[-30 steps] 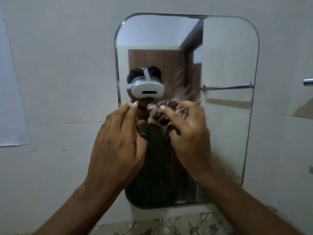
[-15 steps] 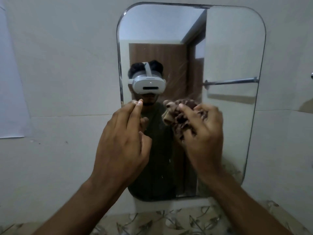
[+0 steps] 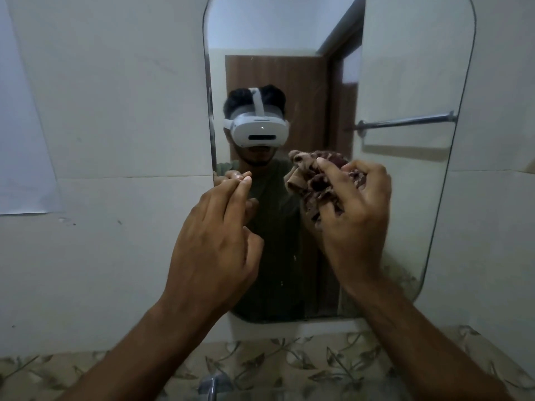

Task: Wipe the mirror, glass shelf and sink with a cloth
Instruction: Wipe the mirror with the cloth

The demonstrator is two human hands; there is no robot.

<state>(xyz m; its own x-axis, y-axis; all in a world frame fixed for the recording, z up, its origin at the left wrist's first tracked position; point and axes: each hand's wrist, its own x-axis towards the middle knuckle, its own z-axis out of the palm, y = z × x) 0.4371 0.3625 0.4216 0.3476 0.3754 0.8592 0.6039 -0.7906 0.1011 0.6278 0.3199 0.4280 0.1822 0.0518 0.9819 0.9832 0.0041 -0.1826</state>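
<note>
Pale wall tiles (image 3: pixel 115 111) fill the room's back wall, with a band of leaf-patterned tiles (image 3: pixel 289 360) running along below them. Fixed to the wall is a rounded-corner mirror (image 3: pixel 405 68), and in its glass I can see the reflection of a brown door (image 3: pixel 275 76), a chrome towel rail (image 3: pixel 405 121) and the person wearing a white headset (image 3: pixel 256 131) and a dark shirt. Both bare forearms reach up in front of the mirror. The right hand (image 3: pixel 356 215) is clenched around a bunched brown patterned cloth (image 3: pixel 315 178), which it holds up against or just before the middle of the glass; whether the cloth actually touches the glass I cannot tell. The left hand (image 3: pixel 214 235) holds nothing: its fingers are extended and held close together, with the fingertips at the mirror's left edge, near their own reflection. Small specks show on the lower part of the mirror, between the two wrists. At the bottom edge of the view, between the forearms, the top of a metal tap (image 3: pixel 212 384) shows, blurred. A pale sheet (image 3: pixel 23 140) hangs on the wall at far left.
</note>
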